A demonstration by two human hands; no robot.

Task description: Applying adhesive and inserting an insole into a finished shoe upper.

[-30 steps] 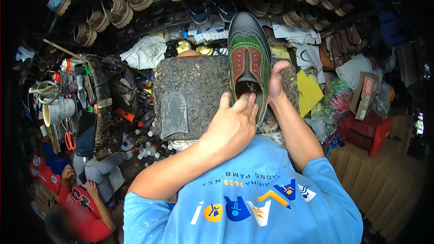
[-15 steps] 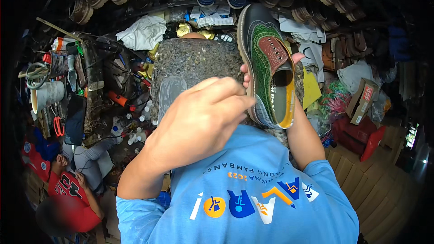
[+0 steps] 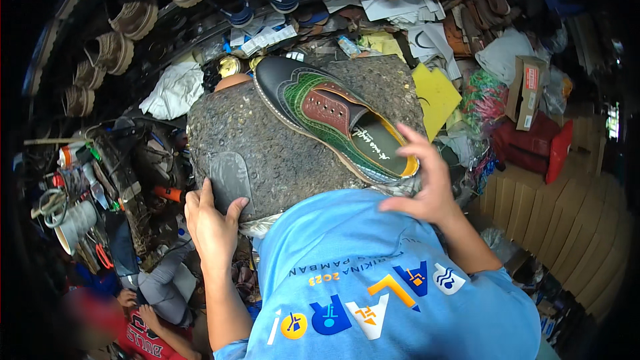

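A lace-up shoe (image 3: 327,110) in black, green croc-textured and brown leather, with no laces in its eyelets, lies on a dark, rough-topped work block (image 3: 267,160). Its toe points to the far left, its heel toward me. My right hand (image 3: 427,183) is open by the heel, thumb and fingers spread, no longer gripping it. At the block's left edge, my left hand (image 3: 213,223) has thumb and forefinger apart at the near end of a flat grey rounded piece (image 3: 231,180). The other left fingers are partly hidden.
Brown shoes (image 3: 133,20) line a rack at the far left. Yellow sheets (image 3: 437,100) and a cardboard box (image 3: 527,93) lie right of the block. Tools and a white cup (image 3: 75,227) crowd the left. Another person in red (image 3: 150,337) sits at the lower left.
My right hand has put the shoe down on the block and let go. My left hand has moved left from the shoe to the grey piece. The view has turned.
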